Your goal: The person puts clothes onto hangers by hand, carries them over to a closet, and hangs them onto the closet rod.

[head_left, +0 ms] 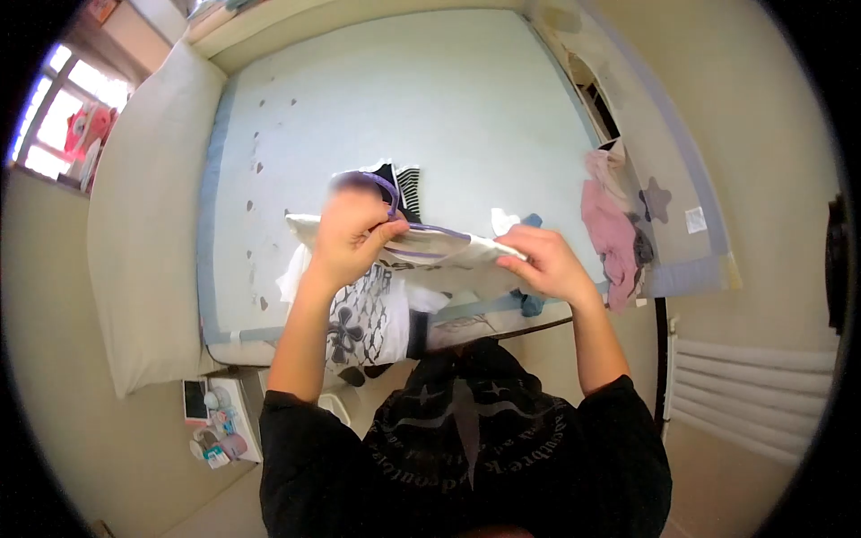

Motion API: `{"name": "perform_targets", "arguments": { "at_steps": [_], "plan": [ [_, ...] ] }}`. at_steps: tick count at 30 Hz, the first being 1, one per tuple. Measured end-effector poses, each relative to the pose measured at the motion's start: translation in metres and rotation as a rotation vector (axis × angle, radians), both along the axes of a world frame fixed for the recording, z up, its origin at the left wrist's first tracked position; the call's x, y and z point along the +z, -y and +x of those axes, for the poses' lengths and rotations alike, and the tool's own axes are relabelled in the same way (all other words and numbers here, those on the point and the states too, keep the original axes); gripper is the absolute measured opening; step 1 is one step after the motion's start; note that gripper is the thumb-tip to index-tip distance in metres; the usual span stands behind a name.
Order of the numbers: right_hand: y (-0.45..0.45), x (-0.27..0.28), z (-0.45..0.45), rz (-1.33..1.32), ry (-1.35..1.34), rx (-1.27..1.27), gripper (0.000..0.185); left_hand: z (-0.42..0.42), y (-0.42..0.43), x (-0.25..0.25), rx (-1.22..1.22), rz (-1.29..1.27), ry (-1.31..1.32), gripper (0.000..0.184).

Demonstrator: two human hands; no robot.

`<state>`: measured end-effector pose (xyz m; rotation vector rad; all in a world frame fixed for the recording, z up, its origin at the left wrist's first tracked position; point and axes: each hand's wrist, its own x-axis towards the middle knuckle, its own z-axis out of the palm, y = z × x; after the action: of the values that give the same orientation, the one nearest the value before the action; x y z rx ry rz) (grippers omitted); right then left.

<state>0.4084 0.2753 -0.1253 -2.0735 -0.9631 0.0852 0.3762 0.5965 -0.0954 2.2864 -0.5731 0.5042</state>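
Observation:
My left hand (352, 229) is closed around a purple clothes hanger (392, 193), whose curved hook sticks up beside the fingers. The hanger's thin arms run inside the opening of a white shirt (471, 269) with dark print. My right hand (547, 262) pinches the shirt's edge between thumb and fingers on the other side. Below my left forearm, another white garment with grey print and a dark flower (368, 318) hangs over the bed's near edge. Black-and-white striped clothing (408, 190) lies just beyond my left hand, partly hidden by it.
The bed (404, 99) has a pale blue cover. Pink clothes (610, 233) lie at its right edge, by a mesh rail (691, 197). Small white and blue cloths (531, 303) are near my right hand. A white radiator (753, 386) stands right; a small shelf (242, 417) holds items left.

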Motion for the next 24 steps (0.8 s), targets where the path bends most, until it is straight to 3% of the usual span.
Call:
{"name": "perform_targets", "arguments": {
  "at_steps": [3, 7, 10, 12, 14, 17, 20, 22, 24],
  "plan": [
    [-0.025, 0.011, -0.003, -0.154, 0.005, 0.159, 0.019, -0.011, -0.016, 0.001, 0.037, 0.075, 0.093, 0.016],
    [-0.068, 0.002, -0.010, -0.018, -0.012, 0.136, 0.021, -0.041, -0.017, -0.013, 0.651, -0.127, 0.330, 0.017],
    [-0.103, -0.031, -0.014, 0.117, -0.060, 0.107, 0.022, -0.074, -0.036, -0.051, 0.767, -0.566, -0.003, 0.015],
    [-0.126, -0.043, -0.022, 0.049, -0.037, 0.176, 0.022, -0.090, -0.033, -0.057, 0.648, -0.877, -0.375, 0.024],
    [-0.149, -0.058, -0.032, 0.093, -0.049, 0.290, 0.022, -0.091, -0.022, -0.058, 0.610, -0.965, -0.331, 0.026],
    [-0.172, -0.061, -0.027, 0.047, -0.382, 0.505, 0.021, -0.104, -0.032, -0.064, 0.691, -1.195, -0.346, 0.023],
    [-0.207, -0.132, 0.010, 0.507, -0.600, 0.546, 0.019, -0.125, -0.048, -0.061, 0.761, -1.283, -0.292, 0.020],
    [-0.228, -0.193, 0.052, 0.372, -0.653, 0.301, 0.017, -0.149, -0.055, -0.060, 0.814, -1.318, -0.250, 0.026],
    [-0.257, -0.298, 0.094, 0.229, -0.466, 0.093, 0.018, -0.177, -0.060, -0.057, 0.884, -1.309, -0.186, 0.028]
  ]
}}
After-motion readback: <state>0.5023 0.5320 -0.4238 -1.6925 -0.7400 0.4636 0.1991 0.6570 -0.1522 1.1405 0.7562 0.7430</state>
